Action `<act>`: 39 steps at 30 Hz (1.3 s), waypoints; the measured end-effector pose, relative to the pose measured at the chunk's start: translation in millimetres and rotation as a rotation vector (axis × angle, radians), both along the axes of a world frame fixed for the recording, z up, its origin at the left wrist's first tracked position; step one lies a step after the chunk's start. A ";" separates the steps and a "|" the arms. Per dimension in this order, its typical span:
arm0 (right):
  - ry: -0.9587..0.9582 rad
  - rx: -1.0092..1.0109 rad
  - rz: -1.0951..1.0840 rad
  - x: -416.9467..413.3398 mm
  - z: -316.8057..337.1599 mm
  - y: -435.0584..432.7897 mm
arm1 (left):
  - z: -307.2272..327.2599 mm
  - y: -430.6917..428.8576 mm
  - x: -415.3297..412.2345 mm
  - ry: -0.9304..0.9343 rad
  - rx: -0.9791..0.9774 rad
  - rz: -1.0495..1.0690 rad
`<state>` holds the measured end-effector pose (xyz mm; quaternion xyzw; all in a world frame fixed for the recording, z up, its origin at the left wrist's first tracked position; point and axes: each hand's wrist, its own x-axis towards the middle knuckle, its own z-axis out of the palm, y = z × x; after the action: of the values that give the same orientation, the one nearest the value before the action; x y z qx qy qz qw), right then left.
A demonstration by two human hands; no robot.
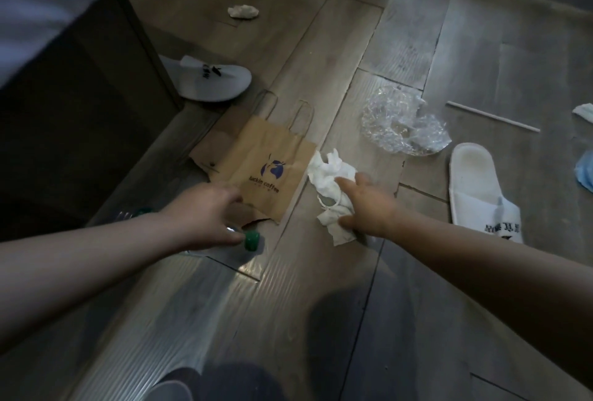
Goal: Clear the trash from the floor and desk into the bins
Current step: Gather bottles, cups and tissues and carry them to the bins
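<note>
Trash lies scattered on a wooden floor. My left hand (205, 211) is closed around the neck of a clear plastic bottle (221, 254), which lies on the floor with its green cap (252, 240) just past my thumb. My right hand (369, 205) hovers with fingers spread over a crumpled white tissue (327, 173), its fingertips touching the paper without closing on it. Between my hands a flat brown paper coffee bag (266, 157) lies with its handles pointing away. Crumpled clear plastic wrap (401, 124) sits beyond the tissue, and a small tissue wad (243, 11) lies farther off.
One white slipper (211, 80) rests by the dark bed base (80, 112) at the left, another slipper (478, 189) at the right. A thin straw (492, 116) and blue and white scraps (585, 173) lie at the right edge. My knees show at the bottom.
</note>
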<state>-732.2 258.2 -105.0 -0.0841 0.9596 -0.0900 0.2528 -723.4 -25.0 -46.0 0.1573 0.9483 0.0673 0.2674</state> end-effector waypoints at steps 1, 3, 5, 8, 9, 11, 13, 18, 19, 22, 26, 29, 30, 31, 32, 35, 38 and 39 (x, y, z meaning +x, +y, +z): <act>0.016 0.001 0.008 0.6 -1.1 -0.6 | -1.7 -3.4 1.3 0.001 -0.023 -0.006; 0.020 -0.015 0.005 0.7 -2.8 -1.3 | -5.2 -9.6 2.7 -0.021 -0.049 -0.014; 0.011 -0.079 -0.042 0.0 -2.6 -1.6 | -8.0 -14.6 2.7 -0.044 -0.063 -0.011; 0.032 -0.246 -0.143 -3.7 0.9 -4.9 | -12.7 -19.2 2.6 -0.047 -0.084 -0.014; 0.043 -0.304 -0.173 -5.2 3.3 -7.7 | -14.3 -19.7 3.1 -0.050 -0.087 -0.015; 0.070 -0.442 -0.221 -9.6 8.6 -15.5 | -17.3 -20.2 4.2 -0.062 -0.081 -0.005; 0.104 -0.539 -0.248 -16.1 16.5 -26.8 | -19.0 -20.4 4.4 -0.074 -0.074 0.007; 0.141 -0.551 -0.305 -45.9 28.8 -59.8 | -21.6 -19.6 1.4 -0.093 -0.056 0.026; 0.140 -0.546 -0.316 -51.6 29.0 -66.0 | -22.3 -19.8 1.2 -0.094 -0.050 0.030; 0.096 -0.470 -0.349 -64.9 21.1 -83.1 | -24.4 -20.7 1.4 -0.112 -0.034 0.052; 0.120 -0.142 -0.400 -72.3 -2.3 -98.6 | -27.6 -22.4 0.5 -0.123 -0.017 0.074; 0.147 -0.238 -0.455 -70.8 -15.3 -99.0 | -30.1 -23.4 0.3 -0.118 -0.009 0.084; 0.151 -0.254 -0.444 -70.4 -18.0 -97.7 | -30.9 -23.6 0.1 -0.114 -0.007 0.089; 0.150 -0.250 -0.430 -70.1 -21.2 -95.8 | -31.8 -23.8 -0.4 -0.112 -0.002 0.096; 0.148 -0.239 -0.416 -71.0 -23.7 -94.3 | -32.4 -24.1 -0.8 -0.114 0.005 0.104; 0.149 -0.213 -0.364 -75.8 -27.9 -91.6 | -32.8 -24.6 -3.2 -0.127 0.007 0.113; 0.163 -0.220 -0.354 -80.2 -28.8 -92.6 | -32.8 -24.5 -4.4 -0.129 0.007 0.117; 0.170 -0.224 -0.359 -80.7 -29.2 -93.5 | -32.7 -24.4 -4.7 -0.128 0.009 0.117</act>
<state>-812.9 164.7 -134.2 0.0532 0.9611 -0.2323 0.1398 -728.1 -49.4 -78.7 0.0981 0.9364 0.0969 0.3226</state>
